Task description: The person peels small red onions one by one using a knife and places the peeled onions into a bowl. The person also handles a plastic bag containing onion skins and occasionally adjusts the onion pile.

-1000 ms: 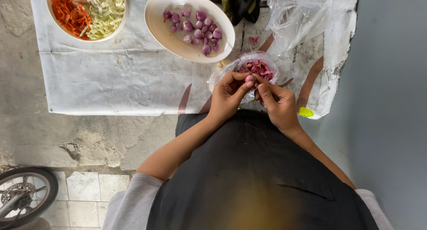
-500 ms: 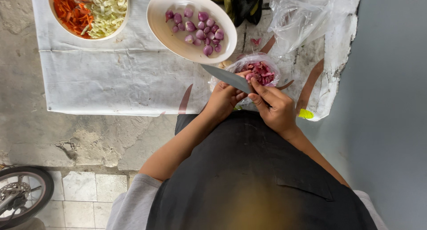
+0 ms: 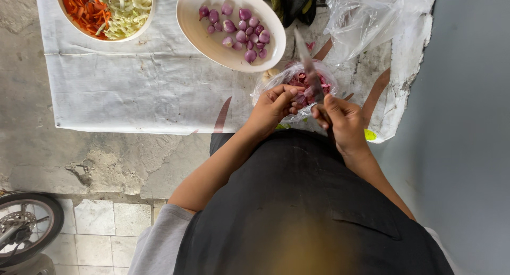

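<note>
Knife (image 3: 308, 62) upright in right hand (image 3: 344, 123) (left hand (image 3: 273, 106) curled beside).

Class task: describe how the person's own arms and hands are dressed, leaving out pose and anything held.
Both hands, left hand and right hand, are bare, without gloves; no rings or watch visible. The forearms are uncovered. A short grey sleeve covers the left upper arm, beside a black apron.

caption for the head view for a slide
Right hand holds a knife while the left hand pinches a shallot over a bag of peels.
</note>
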